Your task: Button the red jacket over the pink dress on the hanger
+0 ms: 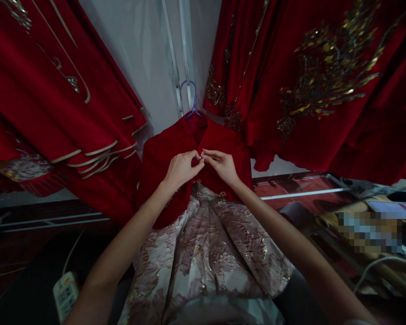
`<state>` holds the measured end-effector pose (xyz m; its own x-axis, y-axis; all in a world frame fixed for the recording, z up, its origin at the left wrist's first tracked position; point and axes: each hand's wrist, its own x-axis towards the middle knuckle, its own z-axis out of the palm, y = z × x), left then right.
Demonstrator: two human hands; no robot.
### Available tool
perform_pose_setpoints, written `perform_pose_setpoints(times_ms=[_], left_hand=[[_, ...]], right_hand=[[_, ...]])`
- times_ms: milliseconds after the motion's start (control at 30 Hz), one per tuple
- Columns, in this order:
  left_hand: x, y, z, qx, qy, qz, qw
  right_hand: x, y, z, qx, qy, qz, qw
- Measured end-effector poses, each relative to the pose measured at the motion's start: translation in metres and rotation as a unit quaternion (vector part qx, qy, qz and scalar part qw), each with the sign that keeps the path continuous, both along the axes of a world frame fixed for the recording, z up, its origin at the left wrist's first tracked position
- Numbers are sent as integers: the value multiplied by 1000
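White wall (145,54), hanging red garments (325,81), dark floor (30,280)

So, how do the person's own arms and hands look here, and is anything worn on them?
Both forearms are bare as far as the picture shows, with no sleeves, watch or bracelet visible. The left hand and right hand are gloveless, with slim fingers. Dim light hides any rings or nail colour.

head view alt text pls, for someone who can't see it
Two bare hands meet at the front opening of a dark red jacket on a purple hanger; the left hand and right hand pinch a small fastening between fingertips. A pale floral brocade skirt spreads below, and red embroidered garments hang on both sides.
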<state>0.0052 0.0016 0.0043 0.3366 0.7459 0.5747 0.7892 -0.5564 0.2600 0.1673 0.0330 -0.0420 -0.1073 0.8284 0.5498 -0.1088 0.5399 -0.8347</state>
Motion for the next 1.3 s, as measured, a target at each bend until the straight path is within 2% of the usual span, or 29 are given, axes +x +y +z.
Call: perform_pose_setpoints(times_ms=[133, 367, 567, 767, 1033, 1200, 1300], left_hand=[[3, 1, 2, 6, -2, -2, 1000], [5, -2, 9, -2, 19, -8, 1000], [6, -4, 11, 3, 40, 0, 999], [7, 0, 8, 18, 71, -27, 997], [10, 9, -7, 34, 62, -3, 998], [14, 15, -13, 43, 89, 5, 995], [19, 17, -22, 46, 73, 2, 996]], right_hand=[[5, 1, 2, -6, -3, 9, 1000], [7, -2, 5, -81, 56, 71, 993], [11, -3, 8, -54, 15, 63, 996], [14, 0, 11, -33, -37, 69, 996], [11, 9, 7, 4, -84, 36, 996], [9, 17, 4, 24, -130, -18, 991], [4, 22, 2, 29, -118, -50, 991]])
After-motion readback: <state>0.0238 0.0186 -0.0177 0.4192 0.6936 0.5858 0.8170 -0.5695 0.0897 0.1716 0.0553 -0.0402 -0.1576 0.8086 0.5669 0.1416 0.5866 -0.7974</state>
